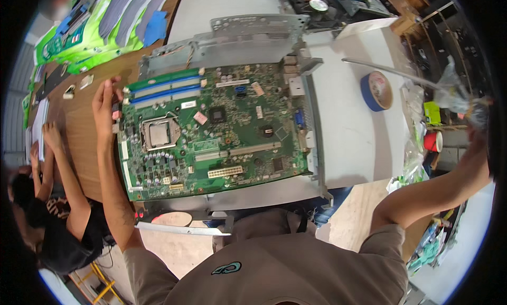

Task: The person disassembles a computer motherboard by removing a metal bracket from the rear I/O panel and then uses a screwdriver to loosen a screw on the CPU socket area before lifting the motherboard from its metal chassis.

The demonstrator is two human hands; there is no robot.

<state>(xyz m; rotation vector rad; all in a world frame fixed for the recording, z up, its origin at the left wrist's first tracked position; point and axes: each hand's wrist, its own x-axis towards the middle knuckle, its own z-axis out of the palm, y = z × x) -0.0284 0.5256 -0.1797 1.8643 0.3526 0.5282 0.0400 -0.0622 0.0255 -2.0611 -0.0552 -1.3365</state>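
A green motherboard [243,128] lies in front of me, with a square processor socket, blue memory slots and a row of ports on its right edge. Bent sheet metal of a computer case [227,44] shows behind it and along its right side. At the board's left edge is my left hand [105,102], its fingers closed against that edge. Far out to the right, my right hand [478,117] is closed at the end of a long thin metal rod [388,72], which points left over the white table. The rod's hand end looks translucent and is blurred.
Blue tape [376,91] stands on the white tabletop [348,141]. A fan and dark computer parts [322,9] lie at the back. Green-and-white packaging [95,36] covers the far left. A co-worker [68,215] works at the brown table's left side. Shelving [443,36] rises at right.
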